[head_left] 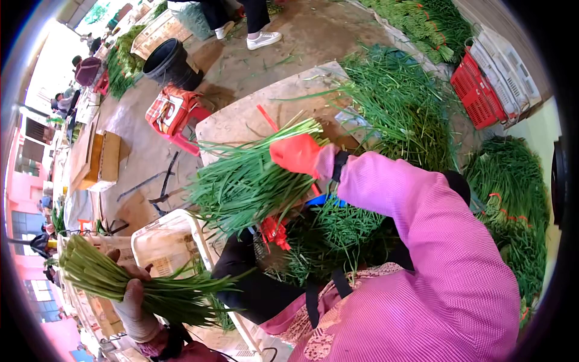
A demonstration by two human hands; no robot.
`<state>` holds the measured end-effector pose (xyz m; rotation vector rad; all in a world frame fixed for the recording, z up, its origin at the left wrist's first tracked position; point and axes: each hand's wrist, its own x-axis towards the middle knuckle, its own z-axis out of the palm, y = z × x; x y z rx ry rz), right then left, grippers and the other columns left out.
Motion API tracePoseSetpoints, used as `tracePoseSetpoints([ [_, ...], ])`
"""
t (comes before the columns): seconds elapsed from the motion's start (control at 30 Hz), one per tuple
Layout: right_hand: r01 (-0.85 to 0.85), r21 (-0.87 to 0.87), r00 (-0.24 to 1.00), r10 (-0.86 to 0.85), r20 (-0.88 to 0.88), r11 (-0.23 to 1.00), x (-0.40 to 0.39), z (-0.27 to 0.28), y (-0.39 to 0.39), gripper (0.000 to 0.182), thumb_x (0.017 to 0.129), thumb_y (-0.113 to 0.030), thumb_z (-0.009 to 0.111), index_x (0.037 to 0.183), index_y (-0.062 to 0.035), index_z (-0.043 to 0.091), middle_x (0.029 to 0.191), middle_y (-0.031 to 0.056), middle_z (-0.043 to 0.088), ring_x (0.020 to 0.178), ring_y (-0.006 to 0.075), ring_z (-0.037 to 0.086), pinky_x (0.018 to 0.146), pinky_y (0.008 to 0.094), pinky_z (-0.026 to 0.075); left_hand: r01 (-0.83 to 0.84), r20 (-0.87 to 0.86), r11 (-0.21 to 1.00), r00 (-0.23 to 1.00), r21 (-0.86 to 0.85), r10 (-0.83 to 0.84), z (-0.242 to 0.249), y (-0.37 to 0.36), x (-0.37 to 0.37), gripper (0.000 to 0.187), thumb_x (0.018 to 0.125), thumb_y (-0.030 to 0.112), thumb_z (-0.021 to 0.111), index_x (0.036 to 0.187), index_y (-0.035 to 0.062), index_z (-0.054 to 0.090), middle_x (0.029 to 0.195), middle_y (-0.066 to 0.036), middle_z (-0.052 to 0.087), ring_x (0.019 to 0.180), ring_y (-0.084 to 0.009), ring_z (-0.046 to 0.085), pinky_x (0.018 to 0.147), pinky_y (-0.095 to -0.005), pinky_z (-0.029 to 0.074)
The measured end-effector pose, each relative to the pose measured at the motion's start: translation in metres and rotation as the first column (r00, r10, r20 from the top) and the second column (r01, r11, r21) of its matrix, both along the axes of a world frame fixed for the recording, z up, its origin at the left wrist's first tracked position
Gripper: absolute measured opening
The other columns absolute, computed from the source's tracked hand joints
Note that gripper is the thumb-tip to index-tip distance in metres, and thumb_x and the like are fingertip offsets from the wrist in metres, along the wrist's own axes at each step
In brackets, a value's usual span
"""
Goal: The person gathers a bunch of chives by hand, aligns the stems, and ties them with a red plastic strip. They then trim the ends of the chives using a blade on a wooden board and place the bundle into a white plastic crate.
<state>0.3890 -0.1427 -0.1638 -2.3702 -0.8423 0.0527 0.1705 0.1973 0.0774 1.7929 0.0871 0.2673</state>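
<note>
My left hand [134, 289], in a dull greyish glove, is closed round a bunch of garlic chives [90, 271] at the lower left. The pale stems point left and the green leaves trail right. In an orange glove, my right hand [297, 155] grips the stem end of a larger heap of garlic chives [241, 181] on a board [235, 123]. A red strip [267, 117] shows beyond that heap. Red ties [275, 233] hang close to my lap. My right fingertips are partly hidden among the stems.
Loose greens [398, 102] cover the board's far right. Tied bundles [512, 211] lie along the right wall near a red crate [476, 90]. A white crate [172, 241] stands between my arms. Further off are a black bucket [173, 63], a red-and-white bag [172, 111] and a standing person [256, 24].
</note>
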Motion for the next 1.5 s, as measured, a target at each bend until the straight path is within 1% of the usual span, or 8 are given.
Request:
tracePoseSetpoints([
  [0.1, 0.288, 0.438, 0.834, 0.002, -0.552, 0.852, -0.009, 0.049, -0.017, 0.02, 0.09, -0.022, 0.055, 0.091, -0.0051, 0.065, 0.07, 0.0045, 0.065, 0.058, 0.0143, 0.064, 0.05, 0.0291, 0.051, -0.049, -0.05, 0.948, 0.996, 0.314, 0.068, 0.002, 0.017, 0.012, 0.064, 0.075, 0.017, 0.074, 0.13, -0.0014, 0.048, 0.088, -0.005, 0.059, 0.078, -0.0148, 0.055, 0.083, -0.0333, 0.048],
  [0.23, -0.348, 0.413, 0.152, 0.485, -0.861, 0.842, -0.045, 0.084, -0.047, 0.029, 0.093, -0.03, 0.053, 0.094, -0.0048, 0.067, 0.074, 0.0074, 0.069, 0.059, 0.0196, 0.066, 0.057, 0.03, 0.052, -0.116, -0.149, 0.821, 0.96, 0.559, 0.237, 0.015, -0.022, 0.035, 0.032, 0.077, 0.006, 0.071, 0.107, 0.0014, 0.063, 0.087, -0.003, 0.063, 0.083, -0.0123, 0.059, 0.075, -0.0269, 0.049],
  [0.3, -0.536, 0.086, 0.205, 0.229, -0.952, 0.84, -0.094, 0.081, -0.06, 0.028, 0.091, -0.028, 0.053, 0.088, -0.0046, 0.069, 0.072, 0.0101, 0.068, 0.06, 0.024, 0.066, 0.056, 0.0348, 0.053, -0.1, 0.015, 0.698, 0.992, 0.709, 0.127, 0.001, -0.028, 0.054, 0.045, 0.077, 0.005, 0.071, 0.119, -0.0011, 0.058, 0.095, -0.007, 0.067, 0.083, -0.0141, 0.061, 0.077, -0.0296, 0.05],
  [0.4, -0.415, -0.466, 0.883, 0.223, -0.413, 0.781, -0.108, 0.034, -0.074, 0.018, 0.083, -0.02, 0.059, 0.079, -0.0059, 0.069, 0.067, 0.0123, 0.066, 0.061, 0.0328, 0.065, 0.052, 0.0414, 0.051, 0.008, 0.043, 0.648, 0.997, 0.761, -0.063, -0.004, -0.078, 0.085, 0.051, 0.077, 0.006, 0.072, 0.125, 0.005, 0.057, 0.094, -0.012, 0.07, 0.084, -0.0179, 0.067, 0.076, -0.0328, 0.053],
  [0.77, 0.162, -0.326, 0.985, -0.174, -0.009, 0.932, -0.11, -0.022, -0.083, 0.023, 0.09, -0.023, 0.05, 0.102, -0.006, 0.061, 0.071, 0.0093, 0.065, 0.065, 0.0315, 0.066, 0.053, 0.0466, 0.048, 0.252, -0.162, 0.425, 0.958, 0.869, -0.238, -0.159, -0.2, 0.206, 0.058, 0.078, 0.025, 0.07, 0.132, 0.0174, 0.05, 0.092, -0.018, 0.07, 0.083, -0.0376, 0.068, 0.074, -0.0465, 0.054],
  [0.97, -0.059, -0.514, 0.992, -0.006, -0.125, 0.856, -0.103, -0.044, -0.094, 0.026, 0.091, -0.028, 0.054, 0.101, -0.0067, 0.063, 0.073, 0.0101, 0.067, 0.063, 0.0333, 0.066, 0.054, 0.0475, 0.049, 0.247, -0.181, 0.228, 0.944, 0.942, -0.275, -0.227, -0.221, 0.224, 0.083, 0.068, 0.035, 0.081, 0.139, 0.0141, 0.042, 0.106, -0.013, 0.064, 0.098, -0.0309, 0.063, 0.089, -0.0435, 0.048],
  [1.03, -0.434, -0.516, 0.885, 0.243, -0.397, 0.738, -0.104, -0.034, -0.098, 0.026, 0.09, -0.031, 0.055, 0.096, -0.0069, 0.062, 0.072, 0.0106, 0.068, 0.063, 0.033, 0.067, 0.055, 0.0468, 0.05, 0.231, -0.136, 0.291, 0.941, 0.929, -0.311, -0.232, -0.217, 0.222, 0.088, 0.067, 0.034, 0.082, 0.141, 0.0118, 0.039, 0.109, -0.015, 0.063, 0.102, -0.0314, 0.061, 0.092, -0.0431, 0.046],
  [1.5, -0.046, -0.45, 0.998, 0.064, 0.023, 0.892, -0.115, -0.031, -0.071, 0.051, 0.082, -0.048, 0.067, 0.107, -0.0032, 0.059, 0.078, 0.0084, 0.068, 0.072, 0.0281, 0.068, 0.061, 0.0424, 0.051, 0.248, -0.058, 0.457, 0.919, 0.854, -0.391, -0.241, -0.207, 0.219, 0.097, 0.064, 0.031, 0.085, 0.143, 0.005, 0.035, 0.114, -0.016, 0.061, 0.108, -0.0333, 0.056, 0.098, -0.0456, 0.041],
])
